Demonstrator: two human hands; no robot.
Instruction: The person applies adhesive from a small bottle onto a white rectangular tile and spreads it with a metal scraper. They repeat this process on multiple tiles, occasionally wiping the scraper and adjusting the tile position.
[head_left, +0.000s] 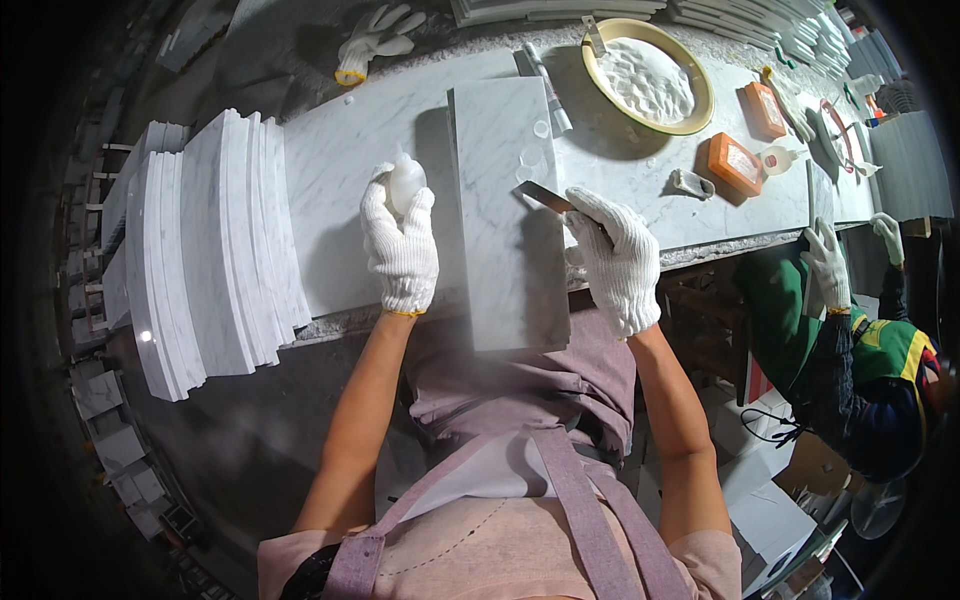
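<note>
In a white knitted glove, my left hand [402, 245] is closed around a small translucent squeeze bottle [405, 182], its tip pointing away from me. My right hand [618, 255], gloved alike, grips a putty knife [545, 197] whose flat blade reaches over a marble slab. That long white slab [508, 270] with grey veins lies between my hands, its near end sticking out past the table edge toward my apron. Two small clear round spots [531, 156] show near the slab's right edge, just beyond the blade.
Stacked marble slabs [215, 240] stand at the left. A yellow-rimmed bowl of white powder [648, 85] sits at the back right, near orange blocks [735, 165] and a marker-like tube [546, 85]. A spare glove [375, 45] lies at the back. Another person [850, 350] works at the right.
</note>
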